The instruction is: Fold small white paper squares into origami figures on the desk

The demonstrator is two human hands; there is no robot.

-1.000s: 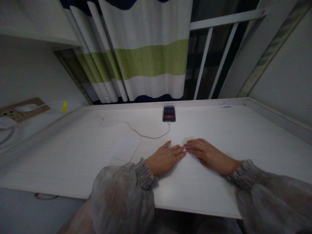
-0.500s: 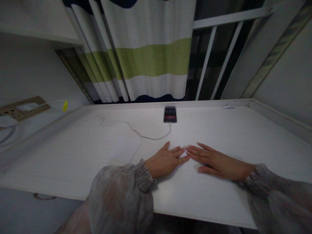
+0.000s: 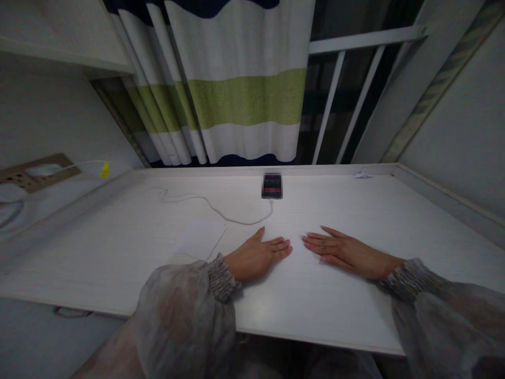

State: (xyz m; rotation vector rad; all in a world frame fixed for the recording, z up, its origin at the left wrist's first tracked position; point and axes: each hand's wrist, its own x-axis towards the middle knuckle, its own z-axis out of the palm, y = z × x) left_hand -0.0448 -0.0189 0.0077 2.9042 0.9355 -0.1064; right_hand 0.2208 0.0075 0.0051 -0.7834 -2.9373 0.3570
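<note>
Currently, both hands are open and grip nothing: left hand [image 3: 256, 258] and right hand [image 3: 339, 253] lie palm-down, fingers extended, on the white desktop [image 3: 315, 310]. What may be white paper [image 3: 299, 246] lies between the fingertips, at the left hand's 3 o'clock; its outline is indistinct. Paper should handle as light, thin and easily creased; hold it by opposite edges.
</note>
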